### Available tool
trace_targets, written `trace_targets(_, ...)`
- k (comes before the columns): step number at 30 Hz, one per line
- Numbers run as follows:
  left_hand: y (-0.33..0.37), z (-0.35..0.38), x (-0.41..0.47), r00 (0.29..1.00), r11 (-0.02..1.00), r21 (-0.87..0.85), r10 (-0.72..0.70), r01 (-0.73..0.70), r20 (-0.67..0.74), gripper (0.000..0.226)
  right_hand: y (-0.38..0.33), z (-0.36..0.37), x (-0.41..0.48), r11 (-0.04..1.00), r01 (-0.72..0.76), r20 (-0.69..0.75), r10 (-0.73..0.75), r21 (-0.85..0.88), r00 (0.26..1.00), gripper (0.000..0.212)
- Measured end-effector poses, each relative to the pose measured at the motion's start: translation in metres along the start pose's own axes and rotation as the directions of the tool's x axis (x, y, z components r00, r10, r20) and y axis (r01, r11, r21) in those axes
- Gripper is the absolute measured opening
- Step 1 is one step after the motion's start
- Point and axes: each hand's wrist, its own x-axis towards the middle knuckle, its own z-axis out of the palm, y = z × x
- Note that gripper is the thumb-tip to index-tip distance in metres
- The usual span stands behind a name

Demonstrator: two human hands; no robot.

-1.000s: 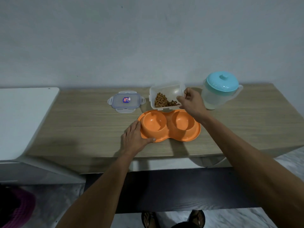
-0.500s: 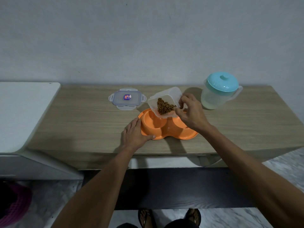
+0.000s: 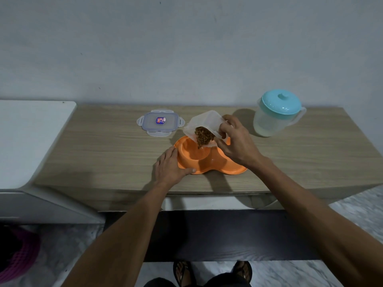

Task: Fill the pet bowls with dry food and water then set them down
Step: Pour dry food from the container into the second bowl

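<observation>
An orange double pet bowl (image 3: 215, 166) sits on the wooden table (image 3: 310, 158). My left hand (image 3: 171, 168) rests flat against its left rim, thumb on the front edge. My right hand (image 3: 236, 141) grips a clear plastic food container (image 3: 204, 121), tipped steeply over the left bowl. Brown dry food (image 3: 203, 136) has slid to the container's lower lip and hangs at the edge above the bowl. A clear water jug (image 3: 273, 119) with a teal lid stands at the back right. My right hand hides much of the right bowl.
The container's clear lid (image 3: 159, 124) lies flat on the table behind the bowl, to the left. A white surface (image 3: 29, 137) adjoins the table's left end. A pink mesh object (image 3: 18, 255) lies on the floor at lower left. My sandalled feet (image 3: 213, 270) show below.
My right hand lifted the food container off the table, carried it over the left bowl and tipped it further. The food slid to the container's lip. My left hand stayed on the bowl.
</observation>
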Motion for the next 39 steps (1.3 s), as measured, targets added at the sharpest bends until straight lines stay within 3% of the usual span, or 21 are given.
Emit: trace_targets(39, -0.0009, 0.0016, 0.0002, 1.0, 1.0, -0.002, 0.014, -0.014, -0.015, 0.112, -0.0065, -0.0046, 0.0019, 0.978, 0.193, 0.065, -0.188, -0.079, 0.98, 0.021)
